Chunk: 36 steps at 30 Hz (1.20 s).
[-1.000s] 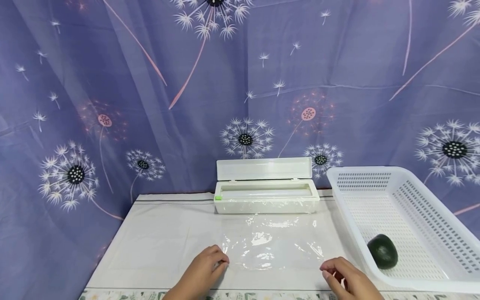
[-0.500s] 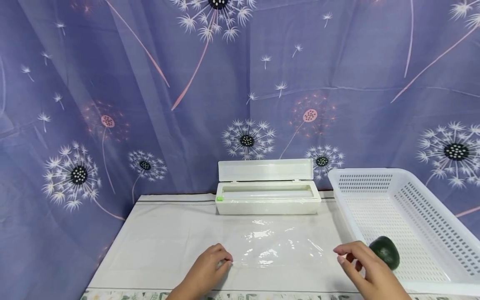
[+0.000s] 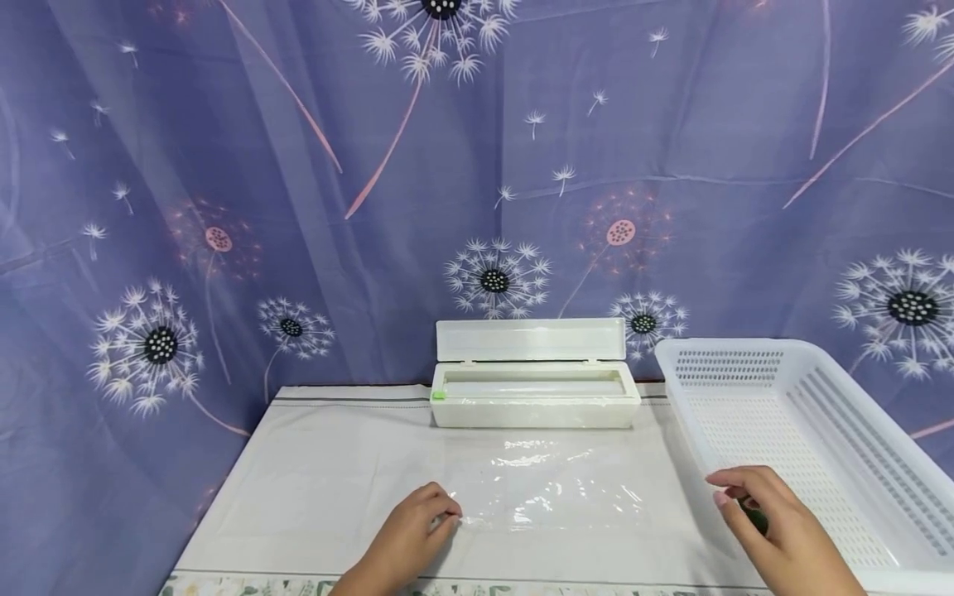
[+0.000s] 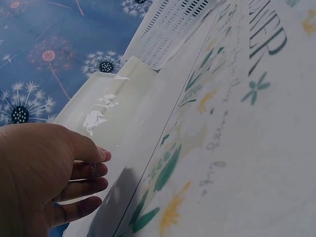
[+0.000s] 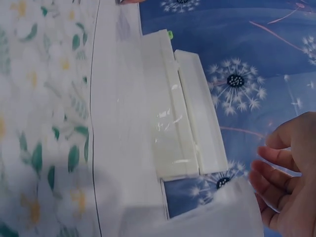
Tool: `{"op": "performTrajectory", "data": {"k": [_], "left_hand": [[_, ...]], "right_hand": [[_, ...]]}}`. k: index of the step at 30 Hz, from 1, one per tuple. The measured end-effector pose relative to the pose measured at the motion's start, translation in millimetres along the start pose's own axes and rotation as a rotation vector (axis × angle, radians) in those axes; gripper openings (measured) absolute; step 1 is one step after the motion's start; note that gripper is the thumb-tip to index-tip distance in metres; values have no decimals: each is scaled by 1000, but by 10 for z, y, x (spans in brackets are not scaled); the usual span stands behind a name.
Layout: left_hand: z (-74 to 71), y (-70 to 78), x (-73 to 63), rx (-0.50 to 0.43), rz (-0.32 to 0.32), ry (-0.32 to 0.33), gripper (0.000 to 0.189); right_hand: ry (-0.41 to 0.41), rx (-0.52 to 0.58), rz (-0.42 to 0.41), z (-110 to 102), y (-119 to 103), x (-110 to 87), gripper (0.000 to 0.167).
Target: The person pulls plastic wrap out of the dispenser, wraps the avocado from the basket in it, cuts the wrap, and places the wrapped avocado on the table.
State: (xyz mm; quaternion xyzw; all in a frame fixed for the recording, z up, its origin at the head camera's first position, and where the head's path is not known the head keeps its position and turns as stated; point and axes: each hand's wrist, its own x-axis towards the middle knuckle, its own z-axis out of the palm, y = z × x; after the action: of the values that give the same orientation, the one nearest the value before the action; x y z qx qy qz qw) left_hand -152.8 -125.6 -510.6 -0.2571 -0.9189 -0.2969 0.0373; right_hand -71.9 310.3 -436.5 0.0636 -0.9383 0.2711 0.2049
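My left hand (image 3: 408, 534) pinches the near left corner of a clear sheet of plastic wrap (image 3: 544, 497) between thumb and fingertips. The sheet runs back over the tablecloth to a white wrap dispenser box (image 3: 535, 411), whose lid (image 3: 531, 339) stands up and whose roll (image 3: 532, 387) shows inside. Over the near left part of a white basket, my right hand (image 3: 786, 526) has loosely curved fingers, with thumb and index tips apart. A dark green, avocado-like fruit (image 3: 756, 518) shows between those fingers, mostly hidden behind the hand. In the right wrist view the right hand's fingers (image 5: 271, 157) hold nothing.
The white perforated basket (image 3: 681, 414) stands at the right end of the table. A green tab (image 3: 439, 396) marks the dispenser's left end. Behind everything hangs a purple-blue dandelion curtain (image 3: 387, 273). The white tablecloth (image 3: 313, 480) has a floral front border.
My right hand has left the wrap's right corner and moved right, over the basket and the fruit. My left hand has kept its pinch on the wrap, nearly still.
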Motion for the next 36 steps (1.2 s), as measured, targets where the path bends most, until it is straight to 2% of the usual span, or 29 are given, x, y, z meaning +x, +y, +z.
{"op": "performTrajectory", "data": {"k": [4,12,16,20,24,36], "left_hand": [[14,-17,5,-1,-7,-1,6],[21,-28,-4,3,12,-11,6],[39,-39,-1,10,23,-8,7],[55,-47,-2,16,33,-1,6],[59,-42,-10,23,21,-2,6],[74,-46,-8,39,23,4,7]], "right_hand": [[24,-17,-29,-28,125,12,18],[-47,-68,0,-100,344,12,17],[-142,-124,66,-141,427,48,20],[-273,-172,146,-156,531,101,34],[-355,-210,196,-151,626,128,44],[-495,-253,271,-210,845,214,72]]}}
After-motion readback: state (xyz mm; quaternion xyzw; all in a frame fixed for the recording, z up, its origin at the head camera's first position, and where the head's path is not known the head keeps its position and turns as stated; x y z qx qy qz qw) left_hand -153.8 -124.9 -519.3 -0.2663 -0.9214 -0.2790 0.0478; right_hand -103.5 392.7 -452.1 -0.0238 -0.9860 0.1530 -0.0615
